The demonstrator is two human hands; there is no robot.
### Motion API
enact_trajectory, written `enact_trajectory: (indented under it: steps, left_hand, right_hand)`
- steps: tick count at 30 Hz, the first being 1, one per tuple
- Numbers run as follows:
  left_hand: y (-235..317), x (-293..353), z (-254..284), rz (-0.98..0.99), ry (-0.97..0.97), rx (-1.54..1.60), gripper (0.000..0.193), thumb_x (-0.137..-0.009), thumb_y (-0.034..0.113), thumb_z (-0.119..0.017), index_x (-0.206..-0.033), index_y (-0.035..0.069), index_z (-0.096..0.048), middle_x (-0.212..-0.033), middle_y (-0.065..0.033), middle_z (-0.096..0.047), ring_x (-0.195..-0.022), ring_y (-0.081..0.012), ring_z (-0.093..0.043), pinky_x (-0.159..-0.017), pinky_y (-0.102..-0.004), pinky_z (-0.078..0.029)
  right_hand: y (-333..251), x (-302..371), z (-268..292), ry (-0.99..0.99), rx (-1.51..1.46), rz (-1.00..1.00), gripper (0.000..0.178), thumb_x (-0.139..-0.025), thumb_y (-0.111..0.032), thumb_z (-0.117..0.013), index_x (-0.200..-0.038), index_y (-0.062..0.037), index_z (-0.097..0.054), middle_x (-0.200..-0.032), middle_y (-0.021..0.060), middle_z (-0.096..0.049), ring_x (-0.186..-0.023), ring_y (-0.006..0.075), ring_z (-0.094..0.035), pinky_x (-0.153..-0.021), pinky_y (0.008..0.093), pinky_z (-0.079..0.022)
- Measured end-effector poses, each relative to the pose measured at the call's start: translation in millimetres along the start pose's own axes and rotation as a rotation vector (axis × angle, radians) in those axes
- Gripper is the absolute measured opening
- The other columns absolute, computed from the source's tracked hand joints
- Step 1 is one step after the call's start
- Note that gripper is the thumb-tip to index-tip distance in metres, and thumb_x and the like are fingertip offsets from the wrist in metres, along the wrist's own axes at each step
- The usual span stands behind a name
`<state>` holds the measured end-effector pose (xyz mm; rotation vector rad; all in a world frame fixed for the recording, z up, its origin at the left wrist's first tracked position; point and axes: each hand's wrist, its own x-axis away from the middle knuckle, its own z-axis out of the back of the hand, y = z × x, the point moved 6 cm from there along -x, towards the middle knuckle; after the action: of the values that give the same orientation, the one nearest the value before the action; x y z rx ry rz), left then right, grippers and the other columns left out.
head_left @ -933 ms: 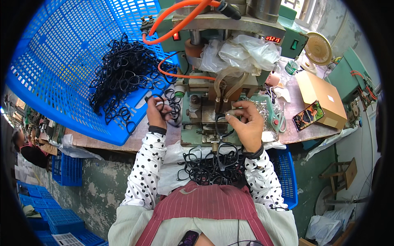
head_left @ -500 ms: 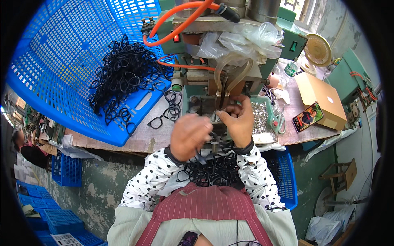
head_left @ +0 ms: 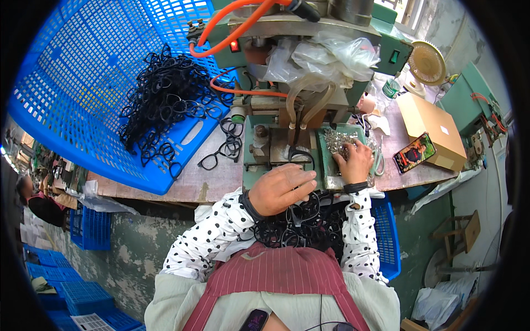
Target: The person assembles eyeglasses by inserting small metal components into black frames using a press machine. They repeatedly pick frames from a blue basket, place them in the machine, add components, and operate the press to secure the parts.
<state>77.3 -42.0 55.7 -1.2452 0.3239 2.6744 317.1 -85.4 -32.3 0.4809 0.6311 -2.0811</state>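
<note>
My left hand, fingers pressed together and pointing right, is closed on a black eyeglass frame at the front of the press bed. One rim shows beyond the fingers; the grip itself is hidden under the hand. My right hand reaches into a green tray of small shiny metal parts. Its thumb and fingers are apart and bent, with the tips among the parts. Behind the left hand stands the green press, with two clear tubes coming down to its tool.
A large blue basket holding tangled black frames leans at left. Loose frames lie beside it. More frames are heaped before my apron. At right are a phone, a cardboard box and scissors.
My right hand has moved from the press tool right into the parts tray. My left hand has shifted slightly right and nearer to me, uncovering the press bed and the frame rim.
</note>
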Motion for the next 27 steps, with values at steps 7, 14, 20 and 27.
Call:
enact_trajectory:
  steps: [7, 14, 20, 27]
  left_hand:
    - [0, 2, -1, 0.007, -0.016, 0.020, 0.039, -0.082, 0.018, -0.070, -0.118, 0.005, -0.061, -0.119, -0.0135, -0.062, -0.103, -0.0291, -0.063, -0.095, -0.0468, -0.048]
    - [-47, 37, 38, 0.083, 0.115, -0.243, 0.037, -0.093, 0.046, -0.055, -0.101, 0.011, -0.064, -0.108, -0.0095, -0.061, -0.092, -0.0258, -0.057, -0.081, -0.0411, -0.043]
    - [-181, 131, 12, 0.732, -0.400, -0.804, 0.028, -0.081, 0.013, -0.059, -0.105, 0.024, -0.067, -0.118, -0.0079, -0.058, -0.101, -0.0274, -0.056, -0.077, -0.0400, -0.044]
    - [-172, 164, 14, 0.789, -0.665, -0.785, 0.028, -0.078, 0.017, -0.060, -0.100, 0.030, -0.069, -0.112, -0.0015, -0.060, -0.095, -0.0257, -0.058, -0.074, -0.0399, -0.047]
  right_hand:
    - [18, 1, -3, 0.194, -0.266, -0.075, 0.010, -0.074, -0.020, -0.076, -0.083, -0.0161, -0.072, -0.095, 0.0011, -0.068, -0.101, 0.0258, -0.054, -0.087, 0.0419, -0.038]
    - [18, 3, 2, 0.222, -0.255, -0.091, 0.007, -0.081, -0.019, -0.071, -0.087, -0.0164, -0.069, -0.077, 0.0018, -0.064, -0.077, 0.0243, -0.058, -0.072, 0.0380, -0.040]
    - [20, 1, -6, 0.217, -0.180, -0.091, 0.007, -0.084, -0.018, -0.067, -0.091, -0.0177, -0.067, -0.077, 0.0035, -0.063, -0.076, 0.0260, -0.058, -0.071, 0.0401, -0.039]
    - [28, 6, -9, 0.236, -0.169, -0.166, 0.008, -0.084, -0.019, -0.068, -0.092, -0.0203, -0.069, -0.079, 0.0015, -0.065, -0.081, 0.0226, -0.060, -0.076, 0.0400, -0.040]
